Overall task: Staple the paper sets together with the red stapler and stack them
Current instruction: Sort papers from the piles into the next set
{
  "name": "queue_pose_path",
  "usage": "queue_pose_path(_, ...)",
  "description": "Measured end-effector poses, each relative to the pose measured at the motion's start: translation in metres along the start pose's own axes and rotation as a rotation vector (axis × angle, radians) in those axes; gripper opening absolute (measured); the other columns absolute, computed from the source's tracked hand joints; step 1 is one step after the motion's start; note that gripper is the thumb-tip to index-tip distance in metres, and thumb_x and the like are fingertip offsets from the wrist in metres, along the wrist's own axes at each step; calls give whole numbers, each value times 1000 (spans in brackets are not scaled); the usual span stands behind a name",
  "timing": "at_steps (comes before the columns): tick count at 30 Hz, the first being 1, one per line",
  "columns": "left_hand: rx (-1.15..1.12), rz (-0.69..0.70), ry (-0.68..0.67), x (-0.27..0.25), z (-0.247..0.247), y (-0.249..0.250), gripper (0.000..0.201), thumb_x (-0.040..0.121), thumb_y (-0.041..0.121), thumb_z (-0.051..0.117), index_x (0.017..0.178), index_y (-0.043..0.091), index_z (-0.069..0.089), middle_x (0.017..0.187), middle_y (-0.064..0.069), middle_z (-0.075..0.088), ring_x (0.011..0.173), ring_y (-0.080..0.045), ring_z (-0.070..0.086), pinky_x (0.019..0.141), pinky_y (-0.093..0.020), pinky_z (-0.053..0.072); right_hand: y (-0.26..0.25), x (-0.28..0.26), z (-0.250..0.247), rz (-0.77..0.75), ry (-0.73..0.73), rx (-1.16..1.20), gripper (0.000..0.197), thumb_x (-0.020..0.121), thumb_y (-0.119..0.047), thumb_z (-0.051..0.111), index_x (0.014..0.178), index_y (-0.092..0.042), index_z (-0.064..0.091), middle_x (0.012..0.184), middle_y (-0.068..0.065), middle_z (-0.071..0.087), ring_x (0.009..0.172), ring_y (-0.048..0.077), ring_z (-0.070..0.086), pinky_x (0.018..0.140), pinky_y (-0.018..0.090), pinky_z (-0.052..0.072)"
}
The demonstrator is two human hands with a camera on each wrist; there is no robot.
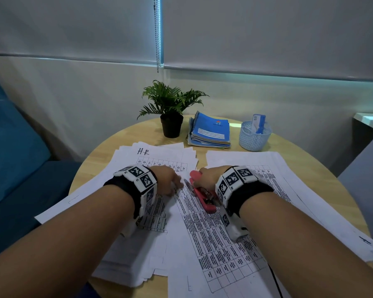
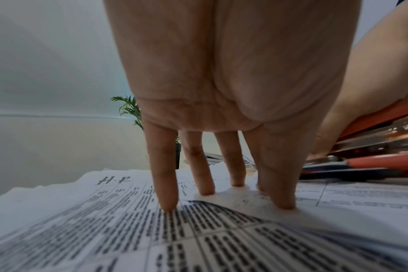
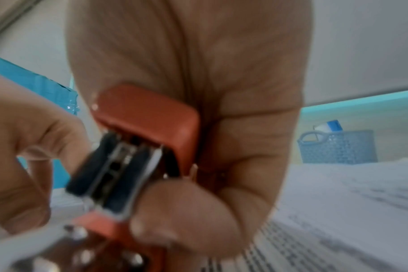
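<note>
Stapler held at the far corner of the paper set, ready for stapling.

The red stapler (image 1: 200,191) is clasped in the right hand (image 1: 210,176), its long axis running toward the near right; the paper set (image 1: 215,244) is pressed flat on the desk (image 1: 99,155) by the straight-fingered left hand (image 1: 166,179), just left of it.

Red stapler (image 1: 202,195), blue notebooks (image 1: 211,131), black-gridded white papers (image 1: 220,244).
</note>
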State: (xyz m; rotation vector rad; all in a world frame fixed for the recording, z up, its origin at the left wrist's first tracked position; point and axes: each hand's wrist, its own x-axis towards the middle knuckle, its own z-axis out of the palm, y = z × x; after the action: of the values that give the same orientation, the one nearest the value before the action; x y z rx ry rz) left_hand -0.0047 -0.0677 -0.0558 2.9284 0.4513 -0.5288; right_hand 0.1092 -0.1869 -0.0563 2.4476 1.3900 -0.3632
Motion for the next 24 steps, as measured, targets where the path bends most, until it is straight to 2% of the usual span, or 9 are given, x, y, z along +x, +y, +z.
queue_pose_path(3,-68,-17,18,0,-3,1,36,91,22,56,125,31,58,144,11,43,130,-15,41,105,-29,32,16,-13,4,17,-2,-121,38,94,-46,49,121,-19,45,102,0,61,88,23,59,83,38,52)
queue_pose_path(5,-96,-47,63,1,-7,4,31,90,26,57,121,27,62,136,6,51,122,-16,48,96,-26,37,28,-28,3,67,9,-64,44,98,-49,35,125,-15,44,112,8,60,94,26,57,85,36,47)
queue_pose_path(7,-70,-92,95,3,-9,6,36,90,31,56,125,21,57,133,-1,51,120,-20,49,95,-28,40,42,-43,6,127,41,-36,49,101,-46,22,129,-12,43,120,13,57,101,29,55,89,38,42)
queue_pose_path(10,-27,-184,85,4,-9,10,52,89,36,57,135,14,46,136,-9,47,123,-25,47,99,-33,40,64,-43,19,194,34,-52,45,101,-44,21,127,-14,42,127,12,52,109,31,55,91,42,43)
queue_pose_path(14,78,-258,51,6,-13,14,64,84,45,62,136,13,44,135,-8,49,122,-25,48,96,-30,41,93,-43,34,286,22,-62,38,98,-46,31,122,-20,45,127,9,50,111,28,56,91,41,41)
queue_pose_path(16,32,-291,37,9,-14,11,71,79,47,68,136,13,41,134,-8,46,121,-26,48,94,-30,41,102,-42,39,345,19,-23,37,94,-47,38,124,-26,45,132,9,49,116,29,53,95,42,42)
queue_pose_path(20,-105,-318,69,12,-19,10,71,74,38,75,130,15,38,131,-8,43,117,-27,49,87,-33,42,101,-39,22,516,167,285,61,84,-46,59,133,-18,36,133,12,43,117,31,51,94,44,47)
queue_pose_path(22,-180,-300,115,13,-21,10,64,77,33,73,127,14,39,128,-9,49,112,-25,51,83,-31,42,94,-39,9,488,285,393,55,85,-40,61,130,-17,40,135,11,40,117,30,50,95,42,46)
queue_pose_path(24,-241,-288,145,11,-24,13,63,79,31,72,130,14,39,128,-7,51,111,-23,51,82,-29,41,83,-35,2,353,334,516,36,88,-30,59,118,-11,54,125,10,52,109,26,56,90,35,48)
